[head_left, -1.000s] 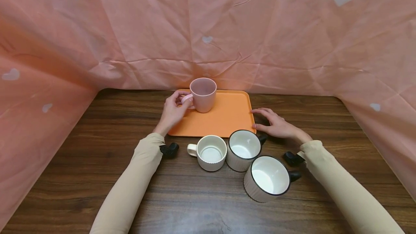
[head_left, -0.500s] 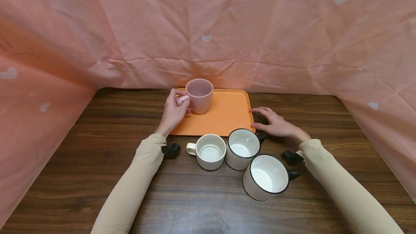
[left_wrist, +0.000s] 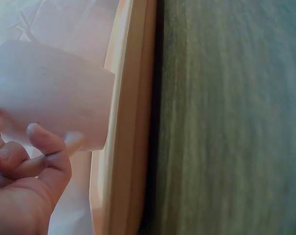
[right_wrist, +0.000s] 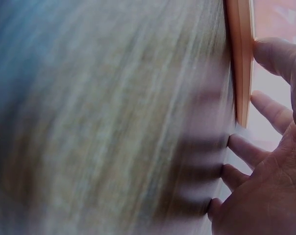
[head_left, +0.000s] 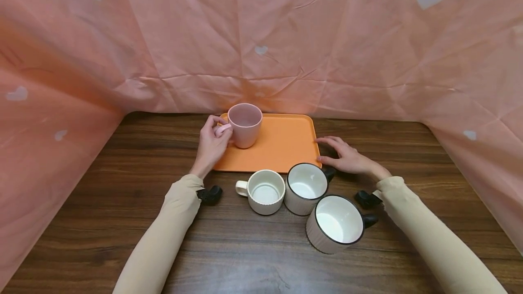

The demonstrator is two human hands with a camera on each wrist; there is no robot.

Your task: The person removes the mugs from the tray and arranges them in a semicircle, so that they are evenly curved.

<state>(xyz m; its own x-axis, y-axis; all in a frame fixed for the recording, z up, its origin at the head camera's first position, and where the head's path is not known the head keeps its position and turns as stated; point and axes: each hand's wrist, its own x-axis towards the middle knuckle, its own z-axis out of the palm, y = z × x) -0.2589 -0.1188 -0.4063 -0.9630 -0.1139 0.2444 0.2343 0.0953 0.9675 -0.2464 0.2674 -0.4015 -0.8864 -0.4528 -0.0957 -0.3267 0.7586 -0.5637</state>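
Observation:
A tall pink mug (head_left: 246,126) stands upright over the left part of an orange tray (head_left: 286,144). My left hand (head_left: 212,144) grips its handle, which points left; in the left wrist view the fingers curl round the handle and the mug's base (left_wrist: 96,112) is right at the tray surface. My right hand (head_left: 345,155) rests at the tray's right edge with fingers spread; in the right wrist view the thumb and a finger (right_wrist: 270,110) touch the tray rim (right_wrist: 243,58), the other fingers are beside it.
In front of the tray stand a small cream mug (head_left: 265,192) with its handle to the left and two white mugs with black rims and handles, a middle one (head_left: 302,201) and a nearer one (head_left: 327,235). A pink heart-patterned cloth (head_left: 286,35) hangs behind and at the sides.
The pink mug has moved left and slightly toward the near side in my left hand's grip. My right hand stays at the tray's edge.

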